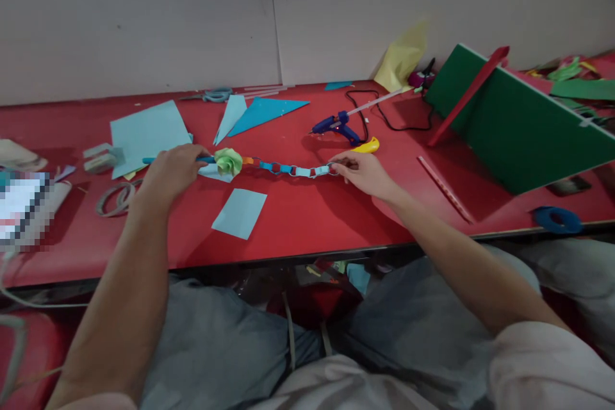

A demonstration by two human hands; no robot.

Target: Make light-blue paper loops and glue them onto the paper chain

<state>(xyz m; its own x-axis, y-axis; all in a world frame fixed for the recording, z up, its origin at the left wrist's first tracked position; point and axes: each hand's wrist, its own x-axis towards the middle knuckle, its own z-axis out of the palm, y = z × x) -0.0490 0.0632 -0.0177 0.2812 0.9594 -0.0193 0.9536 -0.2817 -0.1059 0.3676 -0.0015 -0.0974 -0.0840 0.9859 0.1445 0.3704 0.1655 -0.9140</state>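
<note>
Delicately holding a paper chain (302, 172) outstretched, apparently just above a red table (307, 230), and sagging a little between both hands; pinching the far end of the chain between thumb and fingertips of the right hand (360, 172), leaving hardly any gap; curling the left hand (175, 170) over a blue strip (206, 159), gripping it just beside a green paper flower (228, 163); joining flower to chain through an orange piece (247, 161), then running in blue and paler blue loops toward the right; probably weighing next to nothing; seemingly flexing freely from loop to loop, yet likely creasing or tearing under a hard tug; looking dry rather than slippery, and most fragile at the joins and the ruffled petals; calling, by judgement, for a light pinch on the end loop and a firmer hold on the strip, while sparing the flower any squeeze; also showing a glue gun (339, 128) lying behind the chain, with a glue stick (375, 104) jutting from its rear, and a pale blue sheet (240, 213) lying flat in front; revealing paper scraps (358, 277) below the table edge, too dim to tell whether lying in a container or on the floor
</note>
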